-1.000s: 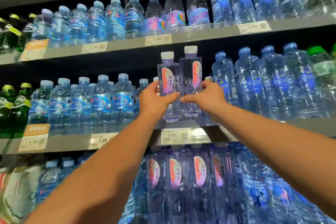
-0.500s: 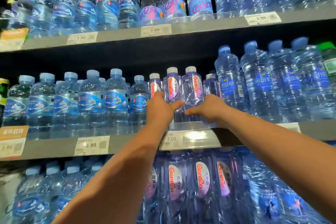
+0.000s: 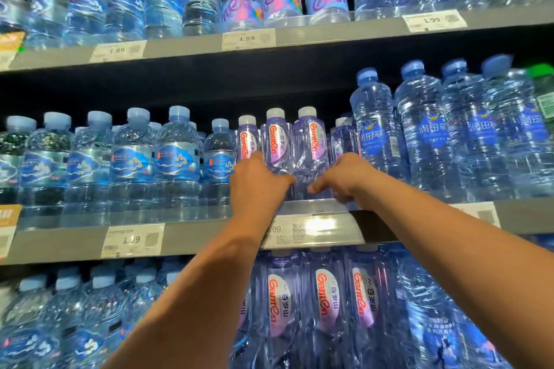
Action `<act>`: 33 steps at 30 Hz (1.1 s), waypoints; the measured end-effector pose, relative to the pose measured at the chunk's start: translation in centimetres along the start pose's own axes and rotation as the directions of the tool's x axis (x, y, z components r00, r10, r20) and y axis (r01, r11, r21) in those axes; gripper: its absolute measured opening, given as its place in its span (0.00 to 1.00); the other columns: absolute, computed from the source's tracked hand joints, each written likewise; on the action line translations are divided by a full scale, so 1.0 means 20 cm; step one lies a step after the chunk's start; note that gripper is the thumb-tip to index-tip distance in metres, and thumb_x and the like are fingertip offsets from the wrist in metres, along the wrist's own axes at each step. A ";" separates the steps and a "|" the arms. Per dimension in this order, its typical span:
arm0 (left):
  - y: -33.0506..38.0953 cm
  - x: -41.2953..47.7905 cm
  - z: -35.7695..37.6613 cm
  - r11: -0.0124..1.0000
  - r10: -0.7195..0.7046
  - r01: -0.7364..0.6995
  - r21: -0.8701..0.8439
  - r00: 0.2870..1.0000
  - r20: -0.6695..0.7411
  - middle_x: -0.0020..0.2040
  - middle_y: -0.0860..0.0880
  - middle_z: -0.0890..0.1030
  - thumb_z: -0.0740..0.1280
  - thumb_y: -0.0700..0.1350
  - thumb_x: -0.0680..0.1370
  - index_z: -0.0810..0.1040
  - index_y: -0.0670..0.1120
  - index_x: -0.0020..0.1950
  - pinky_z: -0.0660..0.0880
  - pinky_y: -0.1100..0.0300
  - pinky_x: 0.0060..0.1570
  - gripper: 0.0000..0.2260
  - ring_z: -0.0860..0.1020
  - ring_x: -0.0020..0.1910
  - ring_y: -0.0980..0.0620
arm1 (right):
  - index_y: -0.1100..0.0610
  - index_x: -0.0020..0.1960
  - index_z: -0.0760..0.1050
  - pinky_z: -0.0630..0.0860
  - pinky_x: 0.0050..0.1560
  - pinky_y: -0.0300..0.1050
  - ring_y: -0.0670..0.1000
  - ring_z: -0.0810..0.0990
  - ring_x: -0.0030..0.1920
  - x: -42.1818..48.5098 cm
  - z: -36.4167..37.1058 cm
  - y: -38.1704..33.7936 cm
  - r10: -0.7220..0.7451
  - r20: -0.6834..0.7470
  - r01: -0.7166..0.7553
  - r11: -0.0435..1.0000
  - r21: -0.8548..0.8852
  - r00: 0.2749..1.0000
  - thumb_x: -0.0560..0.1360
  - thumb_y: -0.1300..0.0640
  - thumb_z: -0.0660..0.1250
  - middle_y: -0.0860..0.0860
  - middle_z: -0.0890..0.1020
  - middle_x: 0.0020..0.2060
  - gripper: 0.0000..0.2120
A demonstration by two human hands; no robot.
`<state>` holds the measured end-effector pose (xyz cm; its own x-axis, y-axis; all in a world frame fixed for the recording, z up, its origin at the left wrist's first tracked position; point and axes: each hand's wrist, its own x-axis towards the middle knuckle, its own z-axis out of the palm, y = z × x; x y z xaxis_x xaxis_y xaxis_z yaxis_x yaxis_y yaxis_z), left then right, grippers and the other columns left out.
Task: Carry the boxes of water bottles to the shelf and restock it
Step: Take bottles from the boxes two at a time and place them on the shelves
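Head view: the left purple-labelled bottle [image 3: 277, 142] is covered below its label by the left hand [image 3: 257, 186]. The thumb is laid across its front and the other fingers are hidden behind it. The right purple-labelled bottle [image 3: 310, 141] is touched low down by the thumb tip of the right hand [image 3: 344, 180]. That hand's fingers are curled and blurred, so whether they grip cannot be told. Both bottles are stood upright, side by side and touching, at the front of the middle shelf [image 3: 192, 237]. A price tag [image 3: 314, 231] below them is washed out by glare and partly covered by the left wrist. Both bottles are capped in white and filled with clear liquid.
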<state>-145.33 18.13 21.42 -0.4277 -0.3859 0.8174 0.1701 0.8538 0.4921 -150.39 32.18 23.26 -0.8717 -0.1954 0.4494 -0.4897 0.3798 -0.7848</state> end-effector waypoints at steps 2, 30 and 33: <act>0.00 -0.01 0.01 1.000 0.002 -0.002 0.015 0.999 -0.032 0.52 0.44 0.79 0.76 0.53 0.68 0.74 0.42 0.59 0.70 0.57 0.44 0.25 0.77 0.53 0.44 | 0.59 0.42 0.66 0.70 0.30 0.45 0.53 0.71 0.29 0.00 0.01 0.00 -0.019 -0.031 0.018 1.000 -0.015 0.999 0.63 0.60 0.80 0.58 0.73 0.36 0.22; 0.03 -0.32 -0.16 0.898 0.094 -0.161 0.409 0.979 0.180 0.56 0.41 0.81 0.54 0.57 0.81 0.75 0.45 0.62 0.71 0.50 0.57 0.20 0.77 0.56 0.41 | 0.57 0.35 0.64 0.68 0.44 0.46 0.57 0.72 0.44 -0.40 -0.03 -0.02 -0.310 0.116 0.306 0.683 -0.663 0.944 0.81 0.50 0.52 0.60 0.74 0.43 0.18; 0.05 -0.41 -0.21 0.887 0.105 -0.193 0.419 0.969 0.224 0.62 0.42 0.78 0.57 0.57 0.80 0.74 0.44 0.65 0.70 0.51 0.59 0.21 0.75 0.61 0.42 | 0.60 0.57 0.74 0.72 0.52 0.50 0.60 0.76 0.55 -0.48 -0.04 0.00 -0.332 0.175 0.345 0.572 -0.744 0.927 0.81 0.51 0.53 0.59 0.77 0.57 0.17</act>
<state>-137.87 20.64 16.36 -0.5950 -0.2062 0.7768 -0.1383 0.9784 0.1538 -142.02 34.81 19.20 -0.6483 -0.4654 0.6026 -0.5681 0.8226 0.0241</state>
